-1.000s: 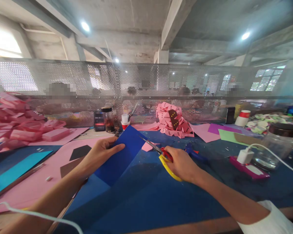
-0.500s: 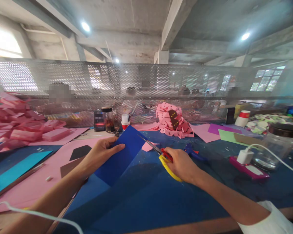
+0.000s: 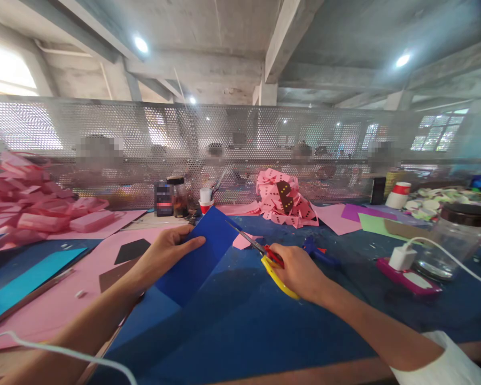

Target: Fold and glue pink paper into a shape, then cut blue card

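Observation:
My left hand (image 3: 176,247) pinches the left edge of a blue sheet of paper (image 3: 206,251), thumb on top, and holds it tilted above the blue table surface (image 3: 244,331). My right hand (image 3: 300,267) is closed around the red and yellow handles of a pair of scissors (image 3: 269,262). The blades point up and left, with their tips at the sheet's upper right edge; whether they are cutting into it I cannot tell. Behind the blades lies a small piece of pink paper (image 3: 246,241). A dark blue glue gun (image 3: 319,252) rests to the right of the scissors.
Pink folded strips (image 3: 56,206) heap at the left by a cyan sheet (image 3: 32,286). A dotted pink paper pile (image 3: 278,200) stands at the back, before a perforated metal screen (image 3: 240,128). To the right are a clear jar (image 3: 451,246) and a magenta power bank (image 3: 411,278) with a cable.

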`<state>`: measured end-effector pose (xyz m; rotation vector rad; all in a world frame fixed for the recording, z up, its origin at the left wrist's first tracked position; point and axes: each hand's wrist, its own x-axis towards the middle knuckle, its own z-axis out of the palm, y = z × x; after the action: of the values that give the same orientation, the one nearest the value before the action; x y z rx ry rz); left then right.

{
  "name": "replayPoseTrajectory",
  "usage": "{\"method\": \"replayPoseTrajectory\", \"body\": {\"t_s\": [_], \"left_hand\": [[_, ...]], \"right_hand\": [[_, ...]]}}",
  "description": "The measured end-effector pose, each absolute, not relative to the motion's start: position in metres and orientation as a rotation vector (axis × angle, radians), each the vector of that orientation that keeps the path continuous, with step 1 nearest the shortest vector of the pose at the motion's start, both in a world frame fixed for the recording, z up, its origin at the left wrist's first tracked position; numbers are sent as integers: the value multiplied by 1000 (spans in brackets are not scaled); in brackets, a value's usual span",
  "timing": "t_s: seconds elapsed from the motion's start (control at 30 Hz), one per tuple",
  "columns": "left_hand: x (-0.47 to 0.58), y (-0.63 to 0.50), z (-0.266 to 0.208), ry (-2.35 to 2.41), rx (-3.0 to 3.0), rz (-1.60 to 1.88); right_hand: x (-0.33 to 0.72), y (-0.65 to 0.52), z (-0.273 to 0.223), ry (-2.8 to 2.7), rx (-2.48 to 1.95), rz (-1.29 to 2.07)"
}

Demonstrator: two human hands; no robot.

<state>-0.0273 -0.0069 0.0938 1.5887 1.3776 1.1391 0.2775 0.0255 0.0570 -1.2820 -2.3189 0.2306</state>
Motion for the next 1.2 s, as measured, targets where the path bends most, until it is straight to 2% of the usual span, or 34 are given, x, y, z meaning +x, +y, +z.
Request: {"method": "replayPoseTrajectory", "body": {"t_s": [1.2], "left_hand": [[-25, -8, 96, 1390, 1593, 1150]], "right_hand": [[276, 28, 55, -2327, -1303, 184]]}}
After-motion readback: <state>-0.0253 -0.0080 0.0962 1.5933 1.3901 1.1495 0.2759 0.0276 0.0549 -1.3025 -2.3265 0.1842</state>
